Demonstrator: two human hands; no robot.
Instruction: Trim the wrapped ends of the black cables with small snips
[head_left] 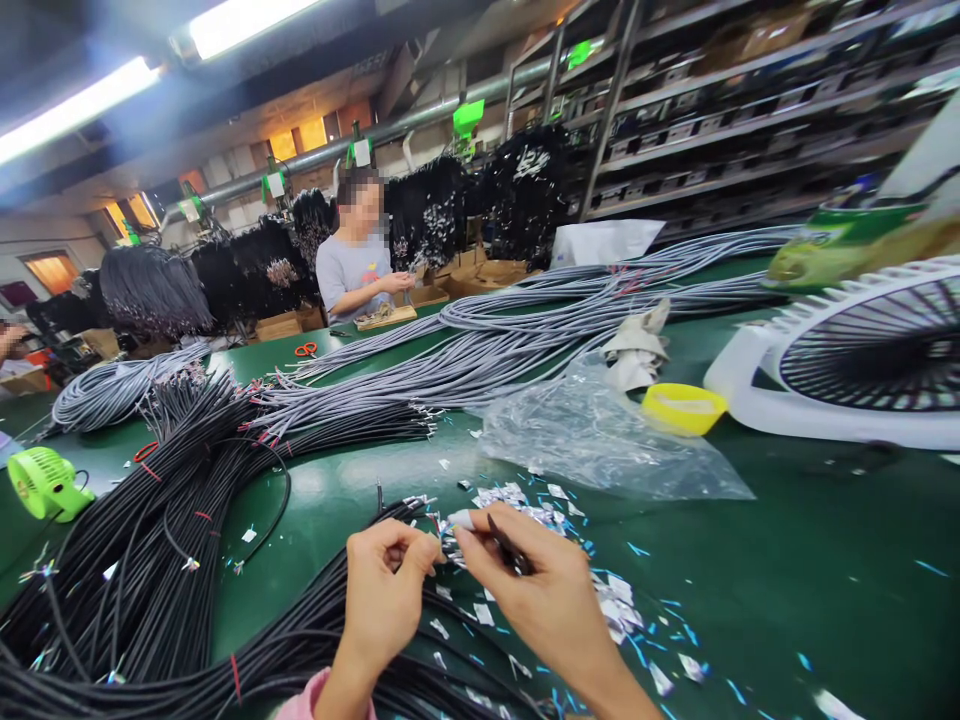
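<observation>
My left hand is closed in a pinch around the stripped end of a black cable, whose thin coloured wires show just past the fingertips. Facing it, my right hand has thumb and index finger together at those wires. A white cover sits on its index fingertip. A slim dark tool lies held in the right hand, its kind partly hidden by the fingers. Under both hands runs a bundle of black cables, its stripped ends pointing away from me.
Foil scraps and blue bits litter the green table. More black cables lie left, grey cables beyond. A plastic bag, yellow dish, white fan and small green fan stand around. A co-worker sits opposite.
</observation>
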